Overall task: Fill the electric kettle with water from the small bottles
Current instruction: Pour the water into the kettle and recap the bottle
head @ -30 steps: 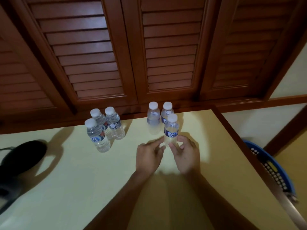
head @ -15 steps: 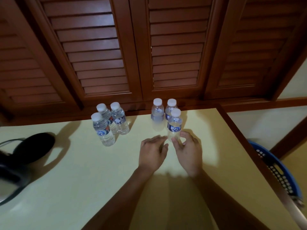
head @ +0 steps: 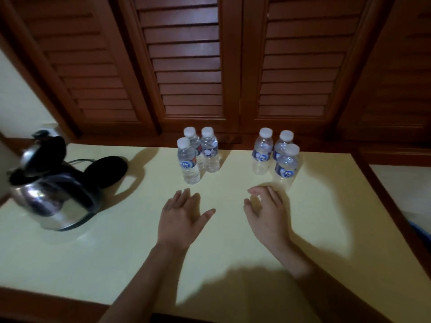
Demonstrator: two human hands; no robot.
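Two groups of small capped water bottles stand at the back of the yellow table (head: pixel 116 252): three at the centre-left (head: pixel 189 163) and three at the centre-right (head: pixel 286 166). A steel electric kettle (head: pixel 51 197) with a black handle sits at the left, its lid raised. Behind it lies its black round base (head: pixel 107 170). My left hand (head: pixel 180 220) hovers flat, fingers straight, in front of the left group, holding nothing. My right hand (head: pixel 265 210) is loosely curled just in front of the nearest right bottle, apart from it and empty.
Brown louvred wooden doors (head: pixel 193 66) rise right behind the table. The table's wooden edge (head: pixel 384 201) runs down the right side, with a blue basket rim (head: pixel 422 229) beyond it. A cable leads from the kettle base.
Both hands have left the nearest right bottle and drawn back and apart. My view has swung left, bringing the kettle into sight.
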